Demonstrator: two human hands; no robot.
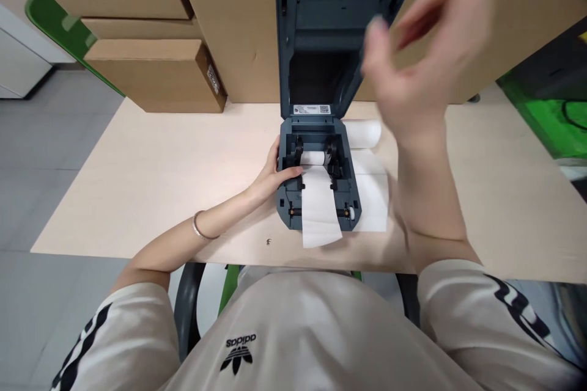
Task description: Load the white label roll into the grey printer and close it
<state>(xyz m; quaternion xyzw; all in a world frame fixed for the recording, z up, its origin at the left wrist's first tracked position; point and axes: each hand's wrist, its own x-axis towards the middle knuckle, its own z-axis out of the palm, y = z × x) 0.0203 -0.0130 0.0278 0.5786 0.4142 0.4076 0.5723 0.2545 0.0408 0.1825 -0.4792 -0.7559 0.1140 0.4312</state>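
Note:
A dark blue-grey label printer (287, 195) stands on the table with its lid (339, 24) raised. Inside it sits a small white paper roll (312, 158) between black holders. From the roll a paper strip (321, 208) runs over the roller and out past the front edge. My left hand (275, 174) grips the printer's left side, thumb over the rim near the strip. Raised beside the lid's right side, my right hand (422, 67) is blurred, with thumb and fingers apart and nothing visible in it.
Behind the printer stand large cardboard boxes (238, 43), with a smaller carton (147, 73) at the back left. To the printer's right lie a white paper roll (362, 133) and white paper (373, 195). A small dark scrap (268, 242) lies near the table's front edge.

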